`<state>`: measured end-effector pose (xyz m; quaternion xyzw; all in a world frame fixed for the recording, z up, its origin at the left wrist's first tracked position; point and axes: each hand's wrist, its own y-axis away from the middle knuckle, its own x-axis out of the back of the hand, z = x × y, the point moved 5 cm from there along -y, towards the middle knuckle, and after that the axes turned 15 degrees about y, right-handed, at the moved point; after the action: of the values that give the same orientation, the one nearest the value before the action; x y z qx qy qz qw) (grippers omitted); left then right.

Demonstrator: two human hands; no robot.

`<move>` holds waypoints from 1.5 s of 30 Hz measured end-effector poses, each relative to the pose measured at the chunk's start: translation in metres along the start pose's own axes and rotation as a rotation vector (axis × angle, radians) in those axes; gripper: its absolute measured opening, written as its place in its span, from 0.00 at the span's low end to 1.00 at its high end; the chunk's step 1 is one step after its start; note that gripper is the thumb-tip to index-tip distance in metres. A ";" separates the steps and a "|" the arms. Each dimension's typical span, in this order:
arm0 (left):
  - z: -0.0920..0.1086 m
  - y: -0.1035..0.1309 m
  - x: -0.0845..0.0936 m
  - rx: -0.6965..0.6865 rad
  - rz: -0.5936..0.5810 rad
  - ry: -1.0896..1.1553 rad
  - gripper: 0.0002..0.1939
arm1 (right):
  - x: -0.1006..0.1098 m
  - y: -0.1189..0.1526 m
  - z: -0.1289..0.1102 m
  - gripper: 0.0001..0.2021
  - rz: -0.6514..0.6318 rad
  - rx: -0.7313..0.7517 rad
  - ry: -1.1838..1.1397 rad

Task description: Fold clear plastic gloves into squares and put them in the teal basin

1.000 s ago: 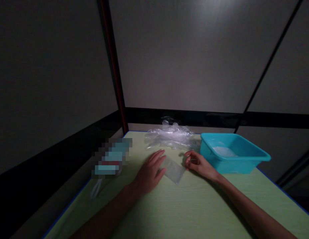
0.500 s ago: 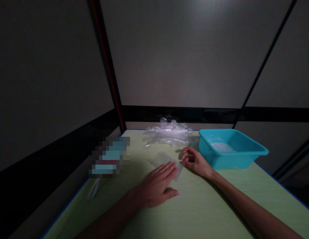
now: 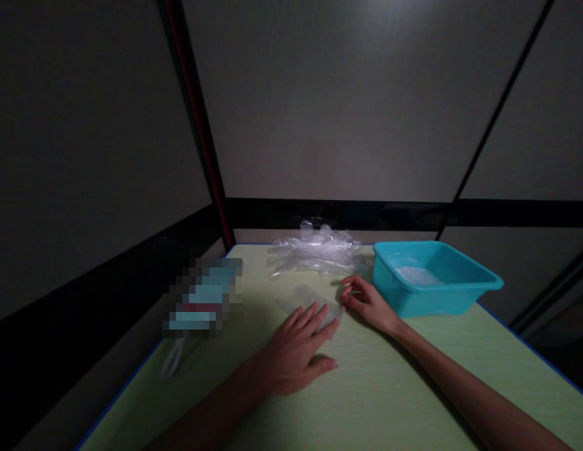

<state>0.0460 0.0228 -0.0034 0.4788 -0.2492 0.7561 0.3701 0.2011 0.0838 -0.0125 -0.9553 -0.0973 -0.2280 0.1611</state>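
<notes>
A flat, translucent piece of plastic film lies on the table, partly covered by my left hand. That hand rests palm down with its fingers spread over the film's near side. My right hand is beside the film's right edge, its fingers loosely bent and apart, and I see nothing held in them. Whether its fingertips touch the film I cannot tell. Behind both hands sits a crumpled pile of clear plastic gloves.
To the right stands a turquoise plastic basin with a whitish film-like piece inside. A pixelated object with a white loop lies along the left edge of the light green table. Panelled walls rise behind and at left.
My left hand's fingers have spread apart on the film. My right hand has barely moved, and the view has shifted slightly.
</notes>
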 end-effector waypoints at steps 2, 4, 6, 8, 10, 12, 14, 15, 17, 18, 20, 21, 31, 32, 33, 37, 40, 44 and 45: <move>-0.001 0.000 0.000 0.013 0.013 -0.005 0.29 | 0.000 0.000 -0.001 0.11 0.005 -0.001 -0.005; -0.001 0.000 -0.001 0.023 0.032 -0.005 0.28 | 0.001 0.000 -0.002 0.11 0.014 -0.002 -0.009; -0.002 0.000 -0.001 0.031 0.045 0.000 0.28 | 0.002 0.001 -0.002 0.11 0.032 -0.005 -0.011; -0.002 0.000 -0.001 0.037 0.050 0.003 0.29 | 0.004 0.001 -0.003 0.11 0.052 -0.010 -0.012; -0.002 0.000 0.000 0.040 0.053 -0.004 0.30 | 0.005 0.001 -0.003 0.11 0.057 -0.019 -0.013; -0.002 0.000 -0.001 0.043 0.058 -0.017 0.30 | 0.003 0.002 -0.004 0.11 0.047 -0.029 -0.014; -0.002 0.000 -0.001 0.043 0.063 -0.027 0.31 | 0.000 0.001 -0.003 0.12 0.042 -0.039 -0.011; -0.003 -0.001 -0.001 0.042 0.064 -0.029 0.31 | -0.001 0.001 -0.002 0.13 0.045 -0.044 -0.008; -0.003 -0.001 -0.002 0.036 0.065 -0.028 0.31 | -0.003 0.000 0.001 0.17 0.057 -0.057 0.001; -0.003 -0.001 -0.002 0.033 0.067 -0.025 0.31 | -0.003 -0.001 0.002 0.18 0.063 -0.064 0.004; -0.003 -0.001 -0.003 0.033 0.070 -0.017 0.31 | -0.004 -0.001 0.004 0.20 0.068 -0.072 0.003; -0.003 -0.001 -0.002 0.037 0.074 -0.013 0.31 | -0.005 -0.002 0.005 0.21 0.066 -0.072 -0.003; -0.003 -0.001 0.000 0.047 0.126 -0.017 0.32 | -0.006 -0.004 -0.011 0.23 0.033 0.044 -0.097; -0.003 -0.001 0.000 0.047 0.131 -0.017 0.32 | -0.006 -0.004 -0.012 0.23 0.028 0.053 -0.096; -0.003 -0.001 0.001 0.048 0.133 -0.016 0.32 | -0.006 -0.004 -0.011 0.23 0.023 0.057 -0.093; -0.003 -0.001 0.001 0.042 0.128 -0.004 0.31 | -0.009 -0.005 -0.004 0.20 -0.004 0.050 -0.057; -0.002 -0.001 0.001 0.024 0.123 -0.005 0.30 | -0.011 -0.004 -0.002 0.21 -0.015 0.055 -0.021; 0.000 -0.002 0.000 -0.010 0.092 -0.016 0.29 | -0.012 -0.003 -0.004 0.21 -0.018 0.065 0.030; 0.000 -0.002 0.000 -0.016 0.084 -0.018 0.29 | -0.011 -0.002 -0.004 0.22 -0.016 0.068 0.042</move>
<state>0.0478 0.0238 -0.0038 0.4716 -0.2785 0.7647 0.3396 0.1889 0.0834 -0.0138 -0.9435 -0.1091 -0.2460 0.1936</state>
